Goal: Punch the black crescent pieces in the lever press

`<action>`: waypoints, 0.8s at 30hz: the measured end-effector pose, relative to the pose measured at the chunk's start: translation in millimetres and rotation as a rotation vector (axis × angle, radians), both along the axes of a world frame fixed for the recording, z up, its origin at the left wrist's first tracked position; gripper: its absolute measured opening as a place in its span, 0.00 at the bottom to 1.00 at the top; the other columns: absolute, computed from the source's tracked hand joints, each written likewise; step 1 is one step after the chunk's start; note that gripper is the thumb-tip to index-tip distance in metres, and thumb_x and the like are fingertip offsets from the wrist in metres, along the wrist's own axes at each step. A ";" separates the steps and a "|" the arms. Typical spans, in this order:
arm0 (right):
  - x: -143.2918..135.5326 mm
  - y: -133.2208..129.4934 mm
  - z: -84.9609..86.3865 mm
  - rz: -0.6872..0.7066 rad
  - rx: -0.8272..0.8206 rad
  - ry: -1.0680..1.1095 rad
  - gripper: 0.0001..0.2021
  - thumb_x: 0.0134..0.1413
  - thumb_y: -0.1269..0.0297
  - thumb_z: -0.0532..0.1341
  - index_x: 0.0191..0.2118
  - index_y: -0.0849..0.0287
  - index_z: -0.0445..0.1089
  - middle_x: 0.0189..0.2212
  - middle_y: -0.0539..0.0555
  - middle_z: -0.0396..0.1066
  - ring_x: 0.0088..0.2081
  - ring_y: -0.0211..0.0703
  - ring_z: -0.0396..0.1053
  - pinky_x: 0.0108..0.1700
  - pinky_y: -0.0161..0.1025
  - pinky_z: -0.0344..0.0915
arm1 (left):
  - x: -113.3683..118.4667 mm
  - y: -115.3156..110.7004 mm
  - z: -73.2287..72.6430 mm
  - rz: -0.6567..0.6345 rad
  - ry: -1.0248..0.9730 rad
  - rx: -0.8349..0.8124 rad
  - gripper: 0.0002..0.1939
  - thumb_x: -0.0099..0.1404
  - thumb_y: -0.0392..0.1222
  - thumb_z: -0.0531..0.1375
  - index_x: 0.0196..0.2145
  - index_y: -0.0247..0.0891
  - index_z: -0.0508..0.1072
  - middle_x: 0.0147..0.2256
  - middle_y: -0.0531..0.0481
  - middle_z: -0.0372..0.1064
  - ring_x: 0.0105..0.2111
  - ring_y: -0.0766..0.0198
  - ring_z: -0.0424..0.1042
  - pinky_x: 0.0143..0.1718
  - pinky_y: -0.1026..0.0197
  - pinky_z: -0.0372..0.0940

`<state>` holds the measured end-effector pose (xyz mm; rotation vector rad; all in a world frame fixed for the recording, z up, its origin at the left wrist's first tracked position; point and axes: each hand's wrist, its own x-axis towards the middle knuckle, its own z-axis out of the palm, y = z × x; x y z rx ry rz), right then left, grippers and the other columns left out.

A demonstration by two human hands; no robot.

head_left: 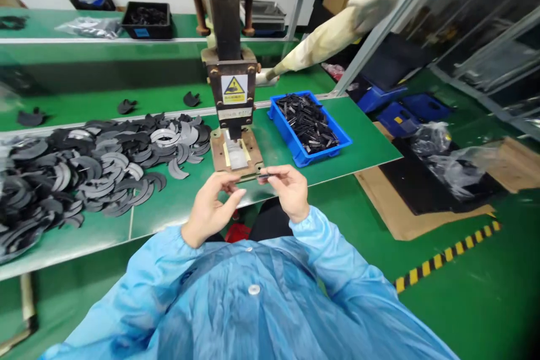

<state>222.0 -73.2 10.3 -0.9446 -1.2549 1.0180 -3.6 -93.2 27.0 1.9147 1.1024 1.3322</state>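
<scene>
Just in front of the hand press (234, 84), my right hand (289, 188) pinches a small dark strip (264, 175) between thumb and fingers. My left hand (215, 202) is beside it, its thumb apart from its bent fingers, whose tips are near the strip's left side; whether they touch it I cannot tell. A light metal fixture (237, 156) sits on the press base, beyond both hands. Right of the press stands a blue tray (301, 157) of thin black parts (307, 124). Curved grey and black parts (113, 166) lie heaped on the left.
The press's pale wrapped lever (320, 45) extends up to the right. A black bin (147, 31) stands on the back shelf. Several curved pieces lie behind the heap. The green table's front edge (169, 224) runs below my hands. Cardboard (388, 208) and plastic bags (455, 163) are at right.
</scene>
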 end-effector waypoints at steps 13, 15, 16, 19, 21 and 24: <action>-16.3 -16.0 -16.6 0.144 -0.016 -0.011 0.10 0.62 0.54 0.71 0.47 0.46 0.84 0.48 0.53 0.85 0.50 0.45 0.83 0.59 0.49 0.81 | 5.6 -10.2 10.2 -0.015 0.047 0.032 0.07 0.74 0.46 0.67 0.47 0.45 0.80 0.40 0.46 0.79 0.37 0.59 0.77 0.41 0.53 0.75; -15.9 -15.7 -17.6 0.142 -0.015 -0.035 0.11 0.62 0.53 0.70 0.48 0.45 0.84 0.48 0.54 0.85 0.50 0.46 0.82 0.58 0.50 0.81 | 5.2 -10.3 8.3 -0.004 0.049 0.001 0.08 0.74 0.48 0.67 0.47 0.45 0.80 0.40 0.46 0.79 0.37 0.59 0.78 0.41 0.52 0.75; -15.7 -15.4 -18.1 0.138 -0.013 -0.048 0.11 0.62 0.53 0.70 0.48 0.45 0.83 0.48 0.54 0.85 0.50 0.46 0.82 0.59 0.50 0.81 | 5.1 -10.3 7.3 -0.003 0.045 -0.014 0.08 0.74 0.49 0.67 0.47 0.44 0.80 0.40 0.46 0.79 0.37 0.58 0.78 0.41 0.52 0.76; -14.1 -13.7 -18.5 0.125 0.000 -0.093 0.11 0.62 0.52 0.70 0.48 0.44 0.84 0.48 0.54 0.84 0.51 0.47 0.81 0.60 0.51 0.80 | 5.3 -10.0 3.7 -0.033 -0.008 -0.113 0.09 0.74 0.49 0.68 0.47 0.44 0.81 0.40 0.46 0.80 0.38 0.59 0.78 0.43 0.53 0.76; -12.7 -12.0 -16.4 0.138 0.016 -0.130 0.10 0.63 0.51 0.69 0.47 0.43 0.84 0.48 0.53 0.84 0.52 0.49 0.81 0.60 0.53 0.80 | 5.4 -8.9 0.8 -0.091 -0.116 -0.290 0.12 0.74 0.52 0.67 0.46 0.43 0.80 0.38 0.47 0.80 0.36 0.60 0.79 0.41 0.54 0.76; -11.5 -9.2 -7.7 0.216 0.045 -0.208 0.09 0.63 0.52 0.68 0.48 0.36 0.84 0.49 0.51 0.83 0.53 0.50 0.81 0.61 0.54 0.80 | 4.4 -5.0 -2.8 -0.241 -0.322 -0.627 0.17 0.72 0.57 0.68 0.43 0.41 0.77 0.34 0.48 0.79 0.33 0.61 0.78 0.36 0.57 0.75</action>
